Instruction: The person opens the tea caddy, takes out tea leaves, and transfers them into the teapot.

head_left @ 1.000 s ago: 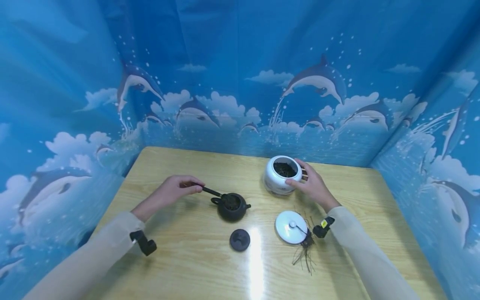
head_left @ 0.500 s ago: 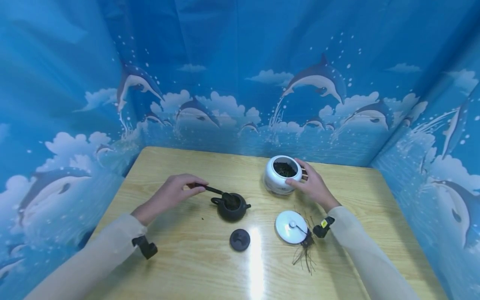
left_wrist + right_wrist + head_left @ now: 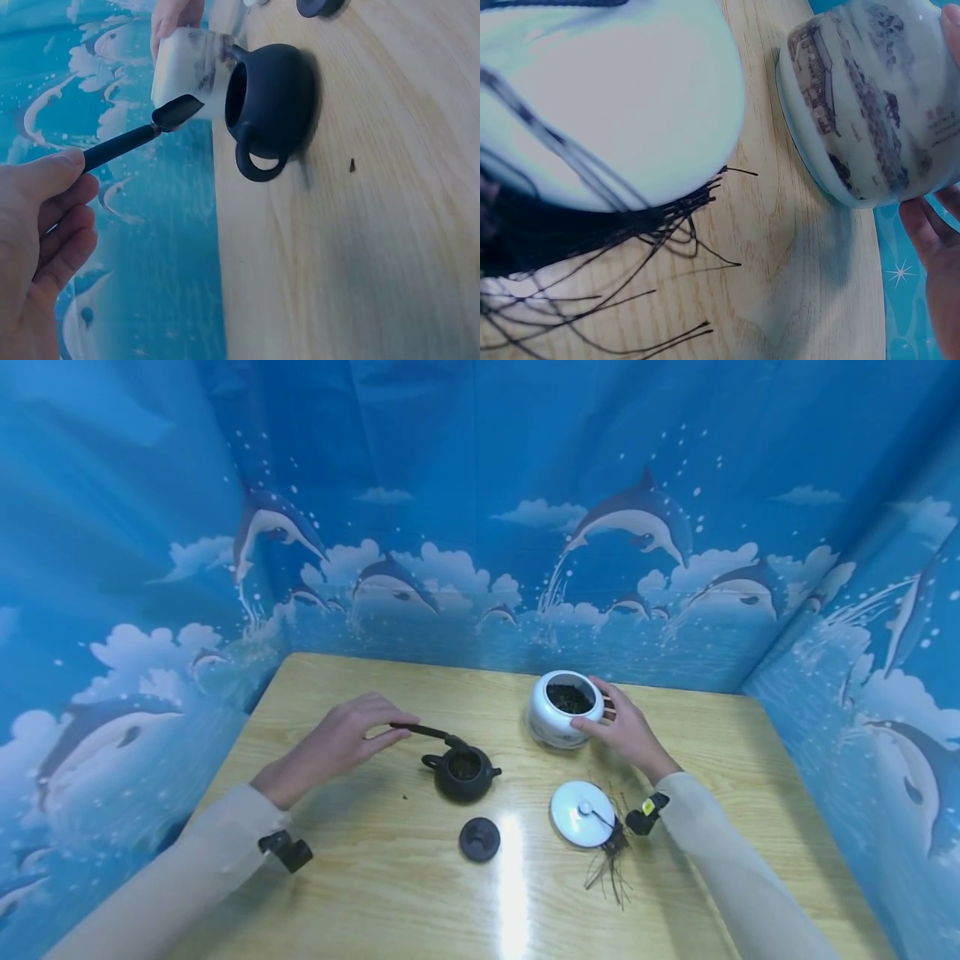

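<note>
My left hand [image 3: 356, 735] pinches the handle of a small dark tea scoop [image 3: 127, 144] between thumb and fingers. The scoop's head hangs just above the mouth of a black teapot [image 3: 463, 787], apart from it in the left wrist view. Dark leaves show inside the pot. With fingers and thumb spread round its right side, my right hand [image 3: 626, 731] grips a white porcelain jar [image 3: 551, 727] that holds dark tea leaves. Painted scenery on the jar [image 3: 877, 105] appears in the right wrist view.
The teapot's round black lid [image 3: 480, 840] lies in front of the pot. A white jar lid [image 3: 582, 814] with a dark stringy tassel [image 3: 615, 843] is near my right wrist. One dark crumb [image 3: 352, 165] lies on the wooden table [image 3: 390, 877]. Dolphin-print curtains [image 3: 450, 527] surround it.
The scoop has risen out of the teapot's mouth, and its handle lies flatter. A dark crumb has appeared on the table left of the pot. My right hand and the jar stay still.
</note>
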A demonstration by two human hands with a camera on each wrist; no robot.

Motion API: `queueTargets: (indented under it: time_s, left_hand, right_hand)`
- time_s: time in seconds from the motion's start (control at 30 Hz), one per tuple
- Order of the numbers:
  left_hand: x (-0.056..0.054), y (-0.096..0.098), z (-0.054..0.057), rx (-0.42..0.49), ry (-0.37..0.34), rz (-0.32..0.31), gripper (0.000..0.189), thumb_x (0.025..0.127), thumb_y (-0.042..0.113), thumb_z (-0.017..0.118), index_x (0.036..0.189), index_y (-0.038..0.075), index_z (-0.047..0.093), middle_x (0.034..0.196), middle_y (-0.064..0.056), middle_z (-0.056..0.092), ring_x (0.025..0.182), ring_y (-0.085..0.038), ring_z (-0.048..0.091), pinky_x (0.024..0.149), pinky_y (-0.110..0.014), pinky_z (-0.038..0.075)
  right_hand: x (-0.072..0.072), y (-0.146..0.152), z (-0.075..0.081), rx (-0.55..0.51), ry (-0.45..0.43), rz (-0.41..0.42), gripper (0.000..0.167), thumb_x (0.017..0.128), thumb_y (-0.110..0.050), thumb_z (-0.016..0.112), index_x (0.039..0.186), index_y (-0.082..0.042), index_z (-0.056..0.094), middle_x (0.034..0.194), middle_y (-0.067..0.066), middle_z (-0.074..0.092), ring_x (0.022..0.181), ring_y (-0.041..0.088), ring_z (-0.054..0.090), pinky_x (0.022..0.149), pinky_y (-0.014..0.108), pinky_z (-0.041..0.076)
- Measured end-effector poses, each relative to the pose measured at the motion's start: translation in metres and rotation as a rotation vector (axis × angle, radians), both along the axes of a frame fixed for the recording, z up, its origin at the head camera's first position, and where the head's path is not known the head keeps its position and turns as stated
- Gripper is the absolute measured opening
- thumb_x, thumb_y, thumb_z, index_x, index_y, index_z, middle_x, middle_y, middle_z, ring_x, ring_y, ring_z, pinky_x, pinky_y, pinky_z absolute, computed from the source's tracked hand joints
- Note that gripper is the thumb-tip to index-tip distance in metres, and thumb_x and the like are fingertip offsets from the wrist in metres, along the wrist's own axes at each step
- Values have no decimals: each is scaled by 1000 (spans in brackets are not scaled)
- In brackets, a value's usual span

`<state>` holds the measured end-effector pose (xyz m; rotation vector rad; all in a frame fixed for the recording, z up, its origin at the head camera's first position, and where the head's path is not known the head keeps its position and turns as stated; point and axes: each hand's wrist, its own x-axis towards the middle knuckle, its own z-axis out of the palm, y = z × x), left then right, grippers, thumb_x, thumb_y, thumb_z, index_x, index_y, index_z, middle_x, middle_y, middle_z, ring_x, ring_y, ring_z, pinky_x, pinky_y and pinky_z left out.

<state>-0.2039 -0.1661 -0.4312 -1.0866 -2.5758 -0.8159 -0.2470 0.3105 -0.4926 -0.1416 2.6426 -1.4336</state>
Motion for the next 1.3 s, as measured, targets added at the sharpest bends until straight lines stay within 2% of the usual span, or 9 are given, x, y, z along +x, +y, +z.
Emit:
queueTargets:
  time_s: [0.1, 0.2, 0.3, 0.47, 0.57, 0.73, 0.83, 1.07, 1.3]
  left_hand:
    - [-2, -5, -7, 9, -54, 23, 28, 98, 15, 83, 126, 16, 81, 114, 0, 82, 105, -18, 75, 92, -43, 65]
    - [-1, -10, -20, 44, -175, 79, 27, 101, 22, 80, 127, 16, 81, 117, 0, 81, 106, -19, 76, 91, -46, 65]
    - [2, -16, -37, 86, -318, 160, 30, 105, 30, 75, 131, 15, 79, 123, -2, 81, 109, -21, 76, 93, -49, 64]
    - [8, -24, -59, 190, -522, 248, 40, 106, 44, 72, 134, 16, 78, 132, -2, 78, 120, -26, 74, 103, -53, 61]
    - [7, -28, -66, 263, -606, 284, 45, 105, 48, 71, 136, 16, 76, 135, -2, 77, 123, -26, 73, 105, -52, 61]
    - [0, -35, -68, 362, -708, 362, 56, 104, 59, 68, 142, 18, 73, 135, -3, 76, 126, -26, 72, 110, -53, 58]
    - [-10, -38, -67, 405, -711, 409, 61, 102, 65, 67, 143, 20, 71, 135, -4, 76, 129, -27, 70, 113, -55, 56]
    - [-33, -46, -68, 456, -637, 469, 62, 104, 61, 67, 146, 15, 69, 141, -8, 73, 134, -31, 66, 114, -58, 53]
    - [-50, -54, -75, 434, -577, 512, 53, 108, 51, 66, 145, 14, 70, 141, -9, 72, 131, -30, 66, 109, -53, 54]
  right_hand:
    - [0, 0, 0, 0, -1, -1, 105, 95, -55, 83, 175, -21, 23, 177, 18, 29, 157, 46, 40, 126, 63, 40]
    - [0, 0, 0, 1, 0, 0, 105, 95, -54, 83, 175, -21, 22, 177, 18, 29, 158, 46, 40, 126, 63, 40]
    - [1, 0, 0, -7, 3, 3, 105, 96, -53, 83, 175, -21, 22, 178, 18, 29, 158, 46, 39, 127, 63, 39]
    - [1, 0, 0, -15, 6, 2, 105, 96, -51, 83, 176, -22, 21, 178, 17, 28, 159, 45, 38, 128, 62, 37]
    - [2, 0, 1, -4, 5, 0, 106, 96, -52, 83, 176, -22, 21, 178, 18, 27, 159, 45, 38, 128, 62, 38]
    - [3, -1, 4, 8, 0, -4, 107, 95, -54, 83, 176, -21, 20, 178, 18, 27, 159, 46, 38, 128, 63, 38]
    - [3, -1, 4, 10, -1, -5, 107, 95, -54, 83, 176, -20, 20, 179, 18, 27, 159, 46, 38, 128, 62, 38]
    - [1, 0, 1, 11, 3, -6, 107, 95, -55, 83, 176, -21, 21, 179, 17, 28, 158, 46, 39, 127, 63, 38]
    - [-1, 0, -2, 15, 7, -10, 107, 94, -56, 83, 175, -22, 22, 179, 16, 27, 158, 45, 40, 126, 63, 40]
